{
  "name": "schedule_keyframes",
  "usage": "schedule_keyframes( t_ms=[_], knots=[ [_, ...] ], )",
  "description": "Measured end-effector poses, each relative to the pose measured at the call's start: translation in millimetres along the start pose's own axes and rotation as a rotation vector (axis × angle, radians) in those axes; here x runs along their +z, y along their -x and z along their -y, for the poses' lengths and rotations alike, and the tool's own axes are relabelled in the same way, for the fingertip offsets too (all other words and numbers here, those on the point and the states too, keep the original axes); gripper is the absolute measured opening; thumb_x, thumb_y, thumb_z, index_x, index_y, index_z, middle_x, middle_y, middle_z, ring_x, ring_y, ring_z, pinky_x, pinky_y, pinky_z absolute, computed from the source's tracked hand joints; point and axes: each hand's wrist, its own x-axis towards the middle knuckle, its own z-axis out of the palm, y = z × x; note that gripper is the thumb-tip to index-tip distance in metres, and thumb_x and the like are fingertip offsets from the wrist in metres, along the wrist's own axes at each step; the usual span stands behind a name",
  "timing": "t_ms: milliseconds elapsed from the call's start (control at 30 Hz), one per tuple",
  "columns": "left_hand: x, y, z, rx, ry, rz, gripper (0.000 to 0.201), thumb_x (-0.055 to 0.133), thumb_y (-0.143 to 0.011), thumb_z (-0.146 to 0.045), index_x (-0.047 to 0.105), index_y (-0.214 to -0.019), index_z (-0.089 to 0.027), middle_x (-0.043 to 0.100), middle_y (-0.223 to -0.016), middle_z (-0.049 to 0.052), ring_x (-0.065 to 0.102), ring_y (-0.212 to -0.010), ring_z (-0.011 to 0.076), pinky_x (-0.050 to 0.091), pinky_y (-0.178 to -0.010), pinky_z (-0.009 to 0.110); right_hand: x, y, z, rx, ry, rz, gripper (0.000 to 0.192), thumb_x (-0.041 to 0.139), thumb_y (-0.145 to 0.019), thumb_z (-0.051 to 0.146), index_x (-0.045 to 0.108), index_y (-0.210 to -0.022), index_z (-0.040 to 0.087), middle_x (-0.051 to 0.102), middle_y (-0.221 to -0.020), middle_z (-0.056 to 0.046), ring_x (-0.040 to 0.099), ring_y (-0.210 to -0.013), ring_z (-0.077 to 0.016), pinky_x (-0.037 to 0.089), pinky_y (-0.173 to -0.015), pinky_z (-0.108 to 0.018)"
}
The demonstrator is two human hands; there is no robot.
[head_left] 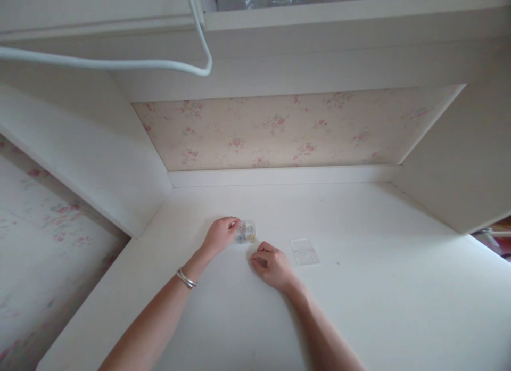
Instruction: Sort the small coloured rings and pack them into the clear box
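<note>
A small clear compartment box [246,231] lies on the white tabletop, with little round items in its sections, one of them yellow-gold. My left hand [222,233] grips the box's left edge between thumb and fingers; a silver bangle is on that wrist. Just in front of the box's near right corner, my right hand [272,264] is closed in a pinch close to the surface. Whatever its fingertips hold, if anything, is too small to make out. A flat clear plastic lid [304,252] rests to the right of my right hand.
The white tabletop [359,302] is bounded by side panels and a back ledge [279,176] before flowered wallpaper [275,131]. Overhead, a white cable [120,64] hangs in front of a shelf [339,19] holding clear containers. A tiny dark speck lies right of the lid.
</note>
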Motion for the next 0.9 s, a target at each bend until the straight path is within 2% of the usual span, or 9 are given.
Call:
schedule_keyframes(
  t_ms=[167,367,567,700,800,900],
  knots=[
    [-12.8,40.6,24.6,-0.092,0.147,-0.018,0.036,0.044,-0.085,-0.044,0.068,-0.091,-0.017,0.07,-0.087,0.004,0.062,-0.075,0.0162,0.045,-0.07,0.024,-2.6,1.2,3.5,-0.048,0.097,0.059,0.014,0.056,-0.08,0.024,0.069,-0.083,0.026,0.061,-0.084,-0.001,0.056,-0.074,-0.0132,0.041,-0.072,-0.025],
    [-11.3,74.1,40.7,-0.206,0.269,0.011,0.039,0.046,-0.082,-0.048,0.068,-0.091,-0.018,0.07,-0.085,0.003,0.062,-0.075,0.017,0.045,-0.069,0.025,1.1,0.0,6.2,-0.049,0.174,0.09,0.021,0.048,-0.086,0.022,0.067,-0.079,0.024,0.06,-0.082,-0.001,0.054,-0.073,-0.0133,0.039,-0.069,-0.025],
    [-12.5,77.6,45.7,-0.219,0.304,0.001,0.04,0.043,-0.083,-0.048,0.067,-0.093,-0.017,0.069,-0.082,0.003,0.061,-0.073,0.017,0.045,-0.068,0.026,5.0,0.7,14.1,-0.036,0.27,0.121,0.023,0.042,-0.089,0.021,0.062,-0.08,0.021,0.058,-0.084,-0.003,0.054,-0.074,-0.014,0.037,-0.071,-0.027],
    [-15.8,77.7,45.7,-0.184,0.332,-0.001,0.039,0.043,-0.084,-0.047,0.068,-0.094,-0.018,0.069,-0.081,0.003,0.061,-0.073,0.0168,0.044,-0.069,0.026,8.1,-0.5,19.0,-0.012,0.239,0.121,0.022,0.041,-0.09,0.022,0.062,-0.081,0.022,0.057,-0.084,-0.002,0.055,-0.076,-0.0141,0.038,-0.072,-0.027],
    [-16.1,77.4,47.4,-0.182,0.356,0.003,0.04,0.043,-0.084,-0.047,0.067,-0.092,-0.018,0.069,-0.081,0.003,0.06,-0.072,0.0167,0.044,-0.069,0.026,8.0,-9.5,18.8,0.043,0.144,0.048,0.023,0.04,-0.091,0.024,0.061,-0.082,0.021,0.056,-0.086,-0.003,0.055,-0.075,-0.0138,0.041,-0.07,-0.026],
    [-14.5,76.0,50.9,-0.184,0.352,0.005,0.041,0.042,-0.084,-0.048,0.068,-0.092,-0.017,0.068,-0.076,0.003,0.059,-0.067,0.016,0.043,-0.064,0.025,4.4,-27.7,13.7,0.094,0.098,-0.095,0.023,0.039,-0.092,0.028,0.061,-0.086,0.021,0.055,-0.088,-0.005,0.056,-0.076,-0.0148,0.043,-0.069,-0.027]
  ],
)
